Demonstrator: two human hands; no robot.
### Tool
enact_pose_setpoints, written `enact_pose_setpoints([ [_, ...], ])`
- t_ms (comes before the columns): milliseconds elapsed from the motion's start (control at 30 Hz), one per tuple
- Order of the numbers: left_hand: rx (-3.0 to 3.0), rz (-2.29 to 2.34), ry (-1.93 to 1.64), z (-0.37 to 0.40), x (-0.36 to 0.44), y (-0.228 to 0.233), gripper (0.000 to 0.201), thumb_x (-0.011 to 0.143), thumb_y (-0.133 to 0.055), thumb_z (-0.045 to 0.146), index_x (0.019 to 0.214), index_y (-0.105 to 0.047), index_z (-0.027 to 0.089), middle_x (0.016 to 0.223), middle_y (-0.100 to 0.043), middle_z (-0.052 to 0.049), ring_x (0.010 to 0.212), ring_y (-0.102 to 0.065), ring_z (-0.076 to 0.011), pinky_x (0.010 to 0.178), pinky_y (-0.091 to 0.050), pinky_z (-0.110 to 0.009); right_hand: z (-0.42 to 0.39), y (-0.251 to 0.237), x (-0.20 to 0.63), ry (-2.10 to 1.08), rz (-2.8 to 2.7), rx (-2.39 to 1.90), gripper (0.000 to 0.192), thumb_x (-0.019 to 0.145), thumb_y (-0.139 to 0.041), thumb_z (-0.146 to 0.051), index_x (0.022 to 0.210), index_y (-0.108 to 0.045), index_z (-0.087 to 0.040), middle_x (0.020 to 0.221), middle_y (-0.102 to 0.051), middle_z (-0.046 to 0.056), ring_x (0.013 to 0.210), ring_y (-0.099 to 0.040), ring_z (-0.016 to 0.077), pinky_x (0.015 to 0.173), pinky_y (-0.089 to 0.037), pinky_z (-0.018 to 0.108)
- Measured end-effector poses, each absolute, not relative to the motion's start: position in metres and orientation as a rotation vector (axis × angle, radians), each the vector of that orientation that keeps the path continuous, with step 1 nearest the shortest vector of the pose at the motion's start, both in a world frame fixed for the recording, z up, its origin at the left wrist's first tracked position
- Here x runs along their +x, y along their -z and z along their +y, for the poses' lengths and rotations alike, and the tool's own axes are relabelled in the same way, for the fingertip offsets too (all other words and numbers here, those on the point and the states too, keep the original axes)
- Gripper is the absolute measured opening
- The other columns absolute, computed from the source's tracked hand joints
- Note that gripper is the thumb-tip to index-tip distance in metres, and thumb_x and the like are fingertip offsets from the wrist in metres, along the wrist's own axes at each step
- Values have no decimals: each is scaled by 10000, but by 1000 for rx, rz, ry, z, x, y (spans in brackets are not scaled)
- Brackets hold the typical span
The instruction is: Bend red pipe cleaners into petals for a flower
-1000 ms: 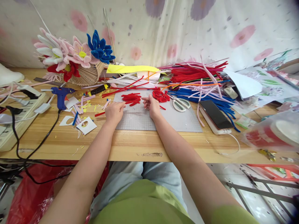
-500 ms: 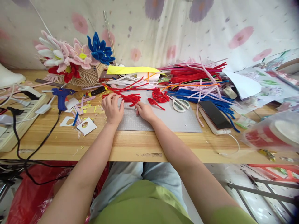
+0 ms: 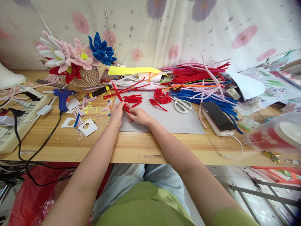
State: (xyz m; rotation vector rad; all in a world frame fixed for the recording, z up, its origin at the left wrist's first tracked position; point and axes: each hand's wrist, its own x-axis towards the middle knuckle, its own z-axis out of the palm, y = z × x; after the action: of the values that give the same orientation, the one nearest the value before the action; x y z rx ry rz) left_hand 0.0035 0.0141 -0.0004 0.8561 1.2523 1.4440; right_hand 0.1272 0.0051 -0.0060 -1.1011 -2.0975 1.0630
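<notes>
Red pipe-cleaner piece [image 3: 119, 97], pinched between left hand [image 3: 117, 112] and right hand [image 3: 138, 116] over the grey mat [image 3: 178, 121]; several bent red petals [image 3: 161, 96] finished, cut red pieces [image 3: 132, 99] unshaped.

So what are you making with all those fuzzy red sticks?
A person sits at a wooden table and grips one red pipe cleaner with both hands, left hand and right hand, over a grey cutting mat. Short red pieces and bent red petals lie on the mat, scissors beside them.
</notes>
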Motion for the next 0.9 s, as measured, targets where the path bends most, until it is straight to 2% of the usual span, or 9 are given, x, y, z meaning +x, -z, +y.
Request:
enact_pose_setpoints([
  [133, 720, 1185, -1467, 14, 2, -4, 128, 792, -567, 242, 741, -607, 131, 627, -645, -10, 587, -621, -83, 656, -509, -218, 4, 6, 128, -1117, -2145, -1006, 187, 874, -444, -231, 748, -567, -166, 596, -646, -35, 559, -536, 73, 629, -372, 196],
  [267, 622, 1133, -1507, 17, -4, -6, 104, 832, -532, 181, 756, -590, 141, 647, -640, 0, 568, -596, -60, 603, -499, -185, 7, 6, 138, -1028, -2222, -1038, 286, 854, -505, -383, 713, -616, -160, 603, -633, -14, 584, -530, 98, 635, -374, 220],
  [400, 684, 1191, -1452, 20, -10, -4, 149, 841, -531, 208, 713, -572, 144, 583, -582, 15, 471, -515, -42, 441, -413, -141, 17, 10, 154, -532, -2039, -1298, 250, 863, -501, -319, 990, -669, -183, 957, -684, 57, 853, -556, 179, 798, -394, 296],
  [467, 787, 1217, -1324, 18, -9, -4, 159, 818, -568, 242, 702, -580, 135, 575, -570, 11, 437, -483, -41, 385, -358, -144, 24, 15, 159, -327, -2036, -1369, 338, 860, -482, -223, 1169, -611, -174, 1169, -622, 86, 1035, -496, 224, 913, -358, 345],
  [533, 869, 1250, -1248, 16, -6, -3, 179, 803, -585, 269, 693, -580, 128, 576, -567, 3, 427, -475, -48, 369, -344, -158, 29, 19, 161, -247, -2133, -1399, 399, 848, -462, -156, 1230, -578, -167, 1239, -585, 90, 1091, -450, 243, 956, -328, 374],
  [600, 909, 1288, -1252, 15, -3, -3, 189, 810, -565, 273, 684, -564, 132, 566, -549, 7, 418, -462, -55, 366, -336, -170, 32, 21, 161, -219, -2206, -1416, 360, 853, -450, -152, 1165, -625, -181, 1196, -606, 86, 1085, -437, 256, 953, -320, 396],
  [700, 903, 1295, -1261, 15, -2, -3, 209, 833, -502, 238, 642, -500, 154, 503, -453, 45, 354, -348, -38, 342, -231, -164, 31, 20, 157, -180, -2222, -1453, 260, 859, -456, -185, 987, -681, -194, 1070, -637, 97, 1041, -444, 274, 911, -328, 415],
  [800, 900, 1270, -1214, 16, -3, -4, 233, 833, -468, 227, 610, -433, 168, 473, -382, 67, 318, -233, -23, 347, -129, -167, 26, 17, 153, -154, -2207, -1473, 194, 836, -478, -179, 929, -649, -175, 1029, -628, 113, 1007, -458, 277, 876, -343, 400],
  [900, 973, 1254, -1204, 14, -4, -3, 222, 806, -507, 278, 629, -416, 182, 488, -393, 72, 326, -225, -26, 354, -124, -173, 21, 15, 150, -226, -2158, -1419, 158, 815, -475, -156, 914, -597, -167, 989, -630, 100, 956, -492, 242, 851, -362, 359],
])
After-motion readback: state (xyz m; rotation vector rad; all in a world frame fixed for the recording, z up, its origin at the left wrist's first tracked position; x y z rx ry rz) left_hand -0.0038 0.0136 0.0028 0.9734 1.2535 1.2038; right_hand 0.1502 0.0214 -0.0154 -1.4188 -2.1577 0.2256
